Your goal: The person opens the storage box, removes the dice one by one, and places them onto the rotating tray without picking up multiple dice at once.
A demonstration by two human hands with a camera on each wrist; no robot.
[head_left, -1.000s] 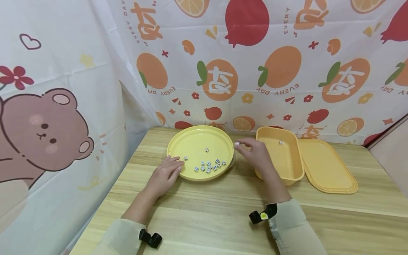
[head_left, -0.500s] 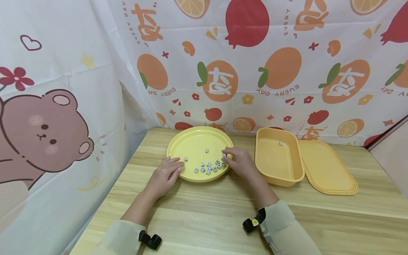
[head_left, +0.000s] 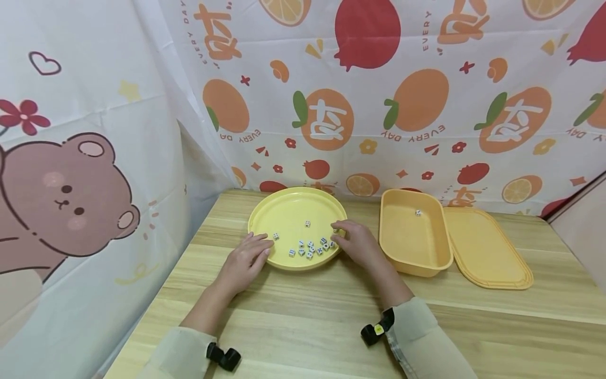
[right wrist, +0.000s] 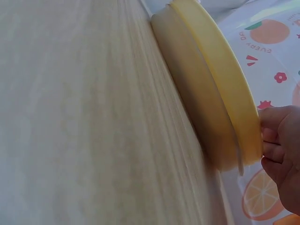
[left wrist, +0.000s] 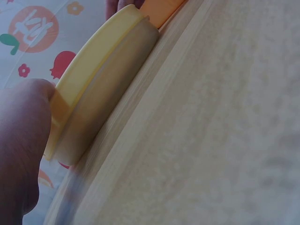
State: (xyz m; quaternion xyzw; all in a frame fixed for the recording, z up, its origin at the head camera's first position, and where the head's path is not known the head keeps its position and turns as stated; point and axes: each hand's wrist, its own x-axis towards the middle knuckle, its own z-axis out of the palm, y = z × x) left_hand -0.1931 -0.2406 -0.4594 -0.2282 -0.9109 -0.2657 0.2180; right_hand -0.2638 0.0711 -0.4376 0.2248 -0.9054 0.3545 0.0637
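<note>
A round yellow tray (head_left: 289,202) lies on the wooden table with several white dice (head_left: 311,248) in it, most of them bunched near its front right. My left hand (head_left: 243,263) rests on the tray's left rim, fingers extended over the edge. At the right rim, my right hand (head_left: 357,242) pinches a die (head_left: 335,230) between thumb and fingertips, low over the tray; the fingers mostly hide it. In the right wrist view, that hand (right wrist: 281,145) reaches over the rim, its fingertips hidden behind the tray wall (right wrist: 225,89).
Right of the tray stands an orange-yellow rectangular box (head_left: 416,242) with one die (head_left: 418,213) inside. Its flat lid (head_left: 490,247) lies beside it on the right. A fruit-print cloth (head_left: 374,158) hangs behind the table, and a bear-print cloth (head_left: 94,210) hangs on the left.
My right hand has moved left from beside the box to the tray's right rim, carrying the die. Over the last half second it has barely shifted. The left hand stays in place.
</note>
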